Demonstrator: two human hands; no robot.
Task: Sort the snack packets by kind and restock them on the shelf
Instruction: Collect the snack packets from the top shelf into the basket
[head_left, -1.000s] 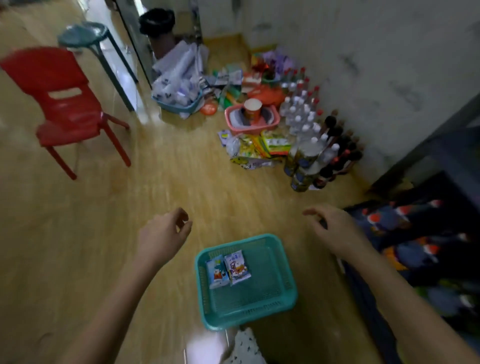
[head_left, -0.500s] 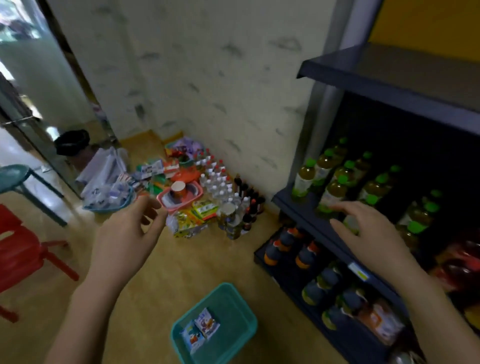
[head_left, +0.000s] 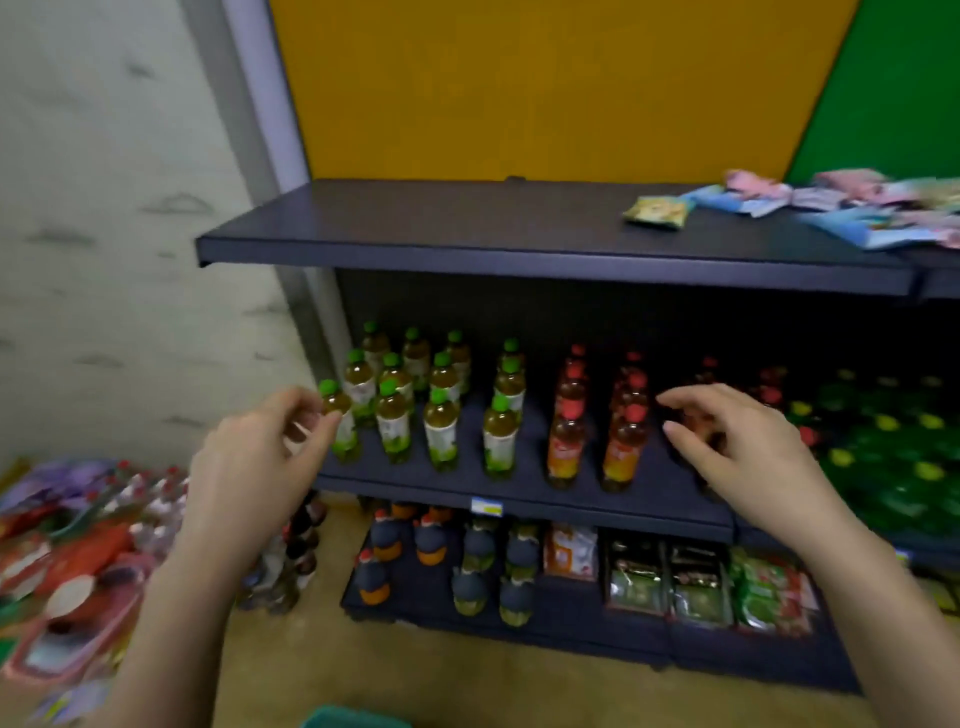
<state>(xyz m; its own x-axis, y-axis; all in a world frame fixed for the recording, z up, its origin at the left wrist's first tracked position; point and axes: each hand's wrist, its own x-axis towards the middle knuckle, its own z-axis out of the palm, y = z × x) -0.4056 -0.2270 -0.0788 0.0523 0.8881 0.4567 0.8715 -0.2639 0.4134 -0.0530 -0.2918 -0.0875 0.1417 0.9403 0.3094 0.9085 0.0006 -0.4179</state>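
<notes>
A dark metal shelf (head_left: 467, 234) fills the view ahead. Several snack packets (head_left: 810, 208) lie in a loose heap at the right end of its top board, with one yellow-green packet (head_left: 658, 210) a little apart on the left. My left hand (head_left: 249, 462) hovers in front of the middle board's left end, fingers loosely curled, holding nothing. My right hand (head_left: 743, 447) is raised before the red-capped bottles, fingers relaxed and empty. Only the rim of the teal basket (head_left: 353, 719) shows at the bottom edge.
Green-capped bottles (head_left: 441, 405) and red-capped bottles (head_left: 597, 415) stand in rows on the middle board. Dark bottles and green packets (head_left: 701, 587) fill the bottom board. A heap of goods and a pink basket (head_left: 78, 597) lie on the wooden floor at left.
The view has swung up and right from the floor and teal basket to the shelf front. Both hands have risen with it and stay empty.
</notes>
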